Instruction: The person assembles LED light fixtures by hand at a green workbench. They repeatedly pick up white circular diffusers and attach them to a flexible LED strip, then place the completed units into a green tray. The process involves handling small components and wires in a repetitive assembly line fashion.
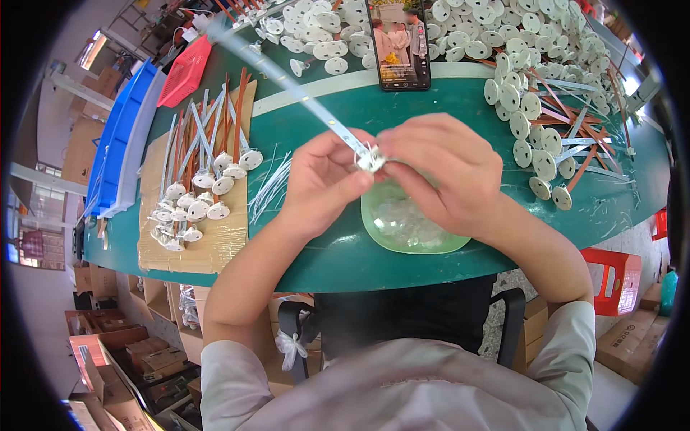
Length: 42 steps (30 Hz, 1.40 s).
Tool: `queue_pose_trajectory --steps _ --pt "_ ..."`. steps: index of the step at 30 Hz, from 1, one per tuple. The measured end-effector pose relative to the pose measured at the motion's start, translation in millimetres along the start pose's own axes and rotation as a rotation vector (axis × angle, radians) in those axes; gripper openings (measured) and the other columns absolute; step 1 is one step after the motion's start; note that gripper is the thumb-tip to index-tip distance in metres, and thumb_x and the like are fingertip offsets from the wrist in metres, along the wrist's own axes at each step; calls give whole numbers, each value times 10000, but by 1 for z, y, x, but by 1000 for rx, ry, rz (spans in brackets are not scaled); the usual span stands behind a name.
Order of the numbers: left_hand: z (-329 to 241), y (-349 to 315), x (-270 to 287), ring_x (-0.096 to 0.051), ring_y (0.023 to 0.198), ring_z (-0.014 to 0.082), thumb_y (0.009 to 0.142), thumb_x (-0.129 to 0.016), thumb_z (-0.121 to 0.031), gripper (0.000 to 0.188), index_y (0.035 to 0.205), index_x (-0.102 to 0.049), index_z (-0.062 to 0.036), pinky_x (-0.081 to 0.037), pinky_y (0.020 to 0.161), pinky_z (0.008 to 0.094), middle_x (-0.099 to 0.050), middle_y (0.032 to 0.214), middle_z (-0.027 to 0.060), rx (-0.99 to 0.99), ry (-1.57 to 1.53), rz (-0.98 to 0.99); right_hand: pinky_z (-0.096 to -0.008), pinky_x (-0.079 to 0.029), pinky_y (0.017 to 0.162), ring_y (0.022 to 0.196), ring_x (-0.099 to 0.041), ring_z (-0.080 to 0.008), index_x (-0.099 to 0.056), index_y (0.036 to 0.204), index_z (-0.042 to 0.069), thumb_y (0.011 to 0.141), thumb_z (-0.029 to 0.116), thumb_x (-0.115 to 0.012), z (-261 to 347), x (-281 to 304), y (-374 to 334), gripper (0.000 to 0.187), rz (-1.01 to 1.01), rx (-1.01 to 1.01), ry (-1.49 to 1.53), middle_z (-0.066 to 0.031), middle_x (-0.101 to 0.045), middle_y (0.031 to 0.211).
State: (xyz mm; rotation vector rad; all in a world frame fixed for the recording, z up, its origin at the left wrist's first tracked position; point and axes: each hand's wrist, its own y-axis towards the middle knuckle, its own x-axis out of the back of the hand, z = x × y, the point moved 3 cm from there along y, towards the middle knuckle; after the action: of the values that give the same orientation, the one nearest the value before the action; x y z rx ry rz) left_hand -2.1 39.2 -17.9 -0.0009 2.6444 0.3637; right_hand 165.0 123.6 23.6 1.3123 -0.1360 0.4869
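A long, narrow LED strip (305, 99) slants up and left from my hands, its far end blurred. At its near end sits a small white piece (371, 159) with thin white wires. My left hand (320, 179) is closed around this end, thumb pressed against the white piece. My right hand (449, 169) pinches at the same piece from the other side; its fingertips partly hide what they grip. Just below my hands stands a light green bowl (417, 246) holding small clear pieces. Loose thin white wires (271, 185) lie left of my left hand.
Strips with white round caps (198, 208) lie on a cardboard sheet (215, 255) at the left. More capped strips (546, 154) pile up at the right and back. A phone (399, 47) stands behind my hands. Blue bin (122, 144) and red basket (185, 72) flank the left edge.
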Motion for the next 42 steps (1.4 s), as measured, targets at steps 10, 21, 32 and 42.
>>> queue_pose_trajectory --steps 10,21,32,42 --pt "-5 2 6 -713 1007 256 849 -787 -27 464 1252 -556 -41 -560 885 365 -619 1306 251 -50 271 -158 -427 -550 858 1037 -649 -290 -767 977 92 821 178 -754 -9 -7 -25 178 873 -271 72 -99 -684 959" --pt "-9 0 1 -688 1113 283 836 -786 -7 529 1298 -531 -29 -550 970 388 -634 1298 246 11 264 -131 -356 -574 715 694 -721 -265 -754 882 21 808 91 -744 -23 -3 -13 102 714 -588 359 -109 -746 784" --pt "-10 1 -3 -704 1079 265 813 -774 27 475 1255 -604 0 -574 914 354 -608 1338 230 13 333 -71 -263 -553 633 648 -705 -116 -776 820 6 768 93 -803 -32 2 -8 105 646 -876 429 -77 -737 712" --pt "-9 1 -5 -705 1052 248 787 -800 25 448 1206 -640 21 -568 922 368 -636 1294 208 62 363 -43 -235 -554 595 659 -708 -107 -759 876 -37 853 106 -789 -37 10 -1 148 274 -1062 550 -96 -745 747"
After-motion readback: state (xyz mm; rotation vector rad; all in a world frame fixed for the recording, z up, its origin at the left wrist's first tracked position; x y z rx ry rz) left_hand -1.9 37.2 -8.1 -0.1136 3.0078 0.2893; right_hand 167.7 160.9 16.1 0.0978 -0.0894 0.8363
